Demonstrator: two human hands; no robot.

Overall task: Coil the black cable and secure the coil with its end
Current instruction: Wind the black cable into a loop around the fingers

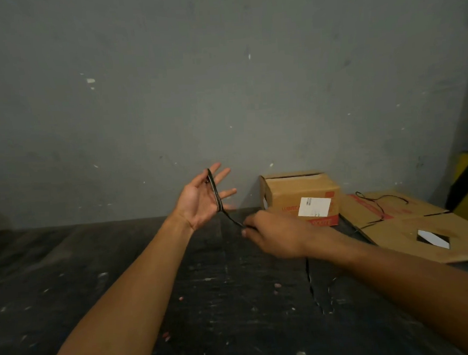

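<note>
A dark, scuffed floor (123,268) meets a grey wall (165,85). The left hand (201,199) is raised palm-up, fingers spread wide, with the black cable (215,191) looped across its fingers. From there the cable descends to the right hand (275,234), which pinches it between closed fingertips. Against the wall, right of the hands, stands a cardboard box (300,197). A flattened cardboard sheet (413,225) lies at the floor's right edge, carrying the remaining loose cable.

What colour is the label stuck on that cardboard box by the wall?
White, on the brown cardboard box; the label shows in the head view.
</note>
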